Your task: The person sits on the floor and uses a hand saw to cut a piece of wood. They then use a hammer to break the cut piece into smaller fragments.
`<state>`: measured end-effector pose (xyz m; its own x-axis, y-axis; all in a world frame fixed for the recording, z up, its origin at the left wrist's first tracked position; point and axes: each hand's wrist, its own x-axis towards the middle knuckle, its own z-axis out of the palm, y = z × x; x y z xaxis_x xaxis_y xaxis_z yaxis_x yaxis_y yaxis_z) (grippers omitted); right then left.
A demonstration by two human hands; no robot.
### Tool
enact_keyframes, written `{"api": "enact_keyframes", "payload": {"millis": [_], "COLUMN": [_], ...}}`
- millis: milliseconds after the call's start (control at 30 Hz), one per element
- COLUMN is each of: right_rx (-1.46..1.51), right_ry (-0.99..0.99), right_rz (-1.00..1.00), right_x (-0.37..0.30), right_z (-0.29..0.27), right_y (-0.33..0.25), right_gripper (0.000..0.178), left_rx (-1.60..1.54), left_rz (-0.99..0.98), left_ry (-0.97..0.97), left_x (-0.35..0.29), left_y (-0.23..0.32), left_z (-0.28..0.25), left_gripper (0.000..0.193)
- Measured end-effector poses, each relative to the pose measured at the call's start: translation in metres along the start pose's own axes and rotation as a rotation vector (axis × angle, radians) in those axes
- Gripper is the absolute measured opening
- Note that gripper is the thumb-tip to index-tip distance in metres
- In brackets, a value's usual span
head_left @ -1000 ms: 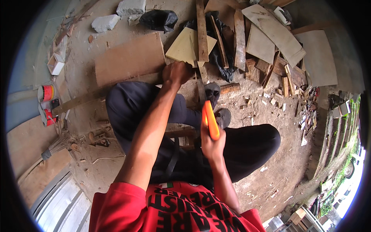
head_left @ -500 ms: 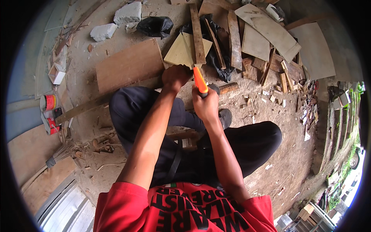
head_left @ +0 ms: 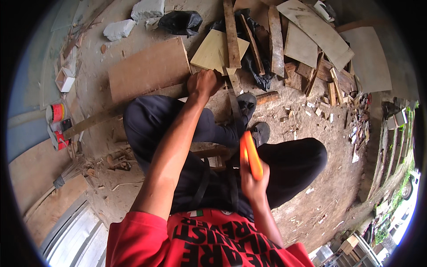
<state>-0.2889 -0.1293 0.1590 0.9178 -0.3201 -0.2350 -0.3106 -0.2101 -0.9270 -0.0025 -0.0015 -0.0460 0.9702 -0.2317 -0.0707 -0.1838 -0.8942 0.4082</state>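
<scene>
Saw (head_left: 234,104) points away from the person along its long axis, the blade leaning slightly left toward its far end. Right hand (head_left: 255,184), nearer to the person of the 2, is closed around the saw's orange handle (head_left: 253,156). Left hand (head_left: 204,84) is curled closed, just left of the saw's blade; what it grips, I cannot tell. Farther out than the saw, leftward, lies 1 black plastic bag (head_left: 180,23); well left, 1 white box (head_left: 65,80). Their contents are not clear.
</scene>
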Motion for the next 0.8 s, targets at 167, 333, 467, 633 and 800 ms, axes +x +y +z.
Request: {"api": "enact_keyframes", "payload": {"millis": [167,333,467,633,800], "right_rx": [-0.106,-0.025,-0.014,0.001,-0.069], "right_ry": [0.071,0.081,0.033,0.030,0.078], "right_rz": [-0.011,-0.129,-0.014,0.012,-0.126], "right_x": [0.135,0.092,-0.019,-0.027,0.116], "right_z": [0.046,0.045,0.004,-0.008,0.043], "right_y": [-0.016,0.005,0.019,0.004,-0.005], "right_gripper": [0.023,0.021,0.022,0.015,0.025], "left_rx": [0.046,-0.011,-0.084,0.002,0.003], "left_rz": [-0.071,-0.028,-0.008,-0.055,-0.112], "left_ry": [-0.300,-0.187,0.028,0.124,-0.280], "left_x": [-0.013,-0.010,-0.016,-0.017,-0.014], "left_y": [0.065,0.054,0.034,0.027,0.061], "left_z": [-0.083,-0.076,-0.047,-0.034,-0.088], "left_gripper": [0.039,0.035,0.032,0.032,0.042]}}
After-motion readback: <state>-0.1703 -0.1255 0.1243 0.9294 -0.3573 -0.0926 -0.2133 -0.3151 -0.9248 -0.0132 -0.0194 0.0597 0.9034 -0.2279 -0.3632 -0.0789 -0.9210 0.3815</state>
